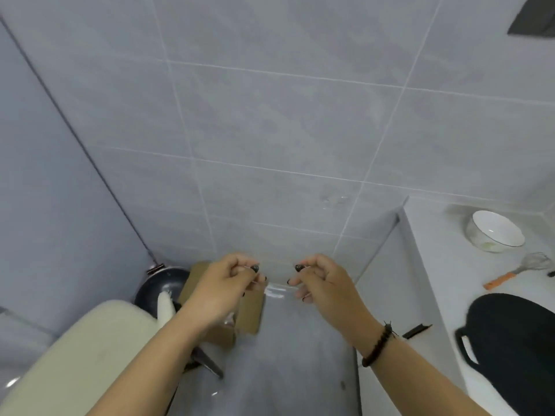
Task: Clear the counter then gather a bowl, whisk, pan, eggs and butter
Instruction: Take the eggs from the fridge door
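1. Both hands are seen low centre, in front of the tiled wall. Left hand (225, 283) and right hand (318, 280) each have fingers curled, pinching what looks like a thin clear plastic film or bag (277, 288) stretched between them. Material is hard to tell; near-transparent, slight glare only.
2. Grip state: both closed in a fingertip pinch on the film, thumbs on top. Nothing else is held.
3. Task items rel. to the grip: pan (159, 286) lies just left of and below the left grip, dark, w/ a pale handle, partly hidden by a cardboard box (249, 307) under the left wrist. Bowl (495, 231) sits well right of the right grip, on the white desk (435, 265); whisk (522, 268) w/ orange handle is just nearer than the bowl. Eggs and butter: not seen.
4. Judged step: prob. clearing, the film being opened or pulled out before anything is gathered. Bowl and whisk appear already set out.
5. To do it well: tension should be kept even across both pinches, so the film isn't torn or slipped. Pull is best made apart and level, not twisted.
6. Risk: thin film can cling or snag on the box edge below the left grip; it should be lifted clear first.
7. A dark board (516, 349) occupies the desk below-right of the right grip.
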The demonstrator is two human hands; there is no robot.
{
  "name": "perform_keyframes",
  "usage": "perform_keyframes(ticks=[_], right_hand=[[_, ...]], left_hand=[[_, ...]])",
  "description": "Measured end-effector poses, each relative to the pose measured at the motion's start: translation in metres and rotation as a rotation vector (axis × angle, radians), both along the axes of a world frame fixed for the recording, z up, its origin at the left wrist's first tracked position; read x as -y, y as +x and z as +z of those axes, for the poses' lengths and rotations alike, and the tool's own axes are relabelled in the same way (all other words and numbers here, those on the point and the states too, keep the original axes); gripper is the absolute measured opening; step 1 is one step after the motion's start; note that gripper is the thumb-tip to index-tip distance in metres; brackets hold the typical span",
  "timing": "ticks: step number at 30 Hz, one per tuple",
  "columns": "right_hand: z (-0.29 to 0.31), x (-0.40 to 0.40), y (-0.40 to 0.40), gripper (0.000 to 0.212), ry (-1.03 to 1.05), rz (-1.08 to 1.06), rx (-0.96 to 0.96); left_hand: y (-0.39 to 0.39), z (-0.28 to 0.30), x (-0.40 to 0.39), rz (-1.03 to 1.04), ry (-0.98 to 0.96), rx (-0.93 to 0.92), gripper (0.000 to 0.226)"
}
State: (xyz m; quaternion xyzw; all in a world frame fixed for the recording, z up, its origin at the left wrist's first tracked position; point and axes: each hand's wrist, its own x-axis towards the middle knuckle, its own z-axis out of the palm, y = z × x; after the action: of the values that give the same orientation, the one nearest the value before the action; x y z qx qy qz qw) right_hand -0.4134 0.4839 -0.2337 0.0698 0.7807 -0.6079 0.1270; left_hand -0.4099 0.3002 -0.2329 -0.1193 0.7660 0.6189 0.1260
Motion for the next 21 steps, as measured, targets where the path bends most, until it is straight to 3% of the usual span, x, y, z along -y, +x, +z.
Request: perform_keyframes(ticks=[11,21], right_hand=[[-0.002,0.189,0.062,0.012,-0.087,0.157,0.065],[-0.005,0.248,0.123,0.012,0.0,0.297,0.048]], left_hand=[[0.096,-0.015,0.167,0.134,-0.052,0.068,0.015],[0.177,-0.018,0.218,0.31,-0.005,0.047,0.015]])
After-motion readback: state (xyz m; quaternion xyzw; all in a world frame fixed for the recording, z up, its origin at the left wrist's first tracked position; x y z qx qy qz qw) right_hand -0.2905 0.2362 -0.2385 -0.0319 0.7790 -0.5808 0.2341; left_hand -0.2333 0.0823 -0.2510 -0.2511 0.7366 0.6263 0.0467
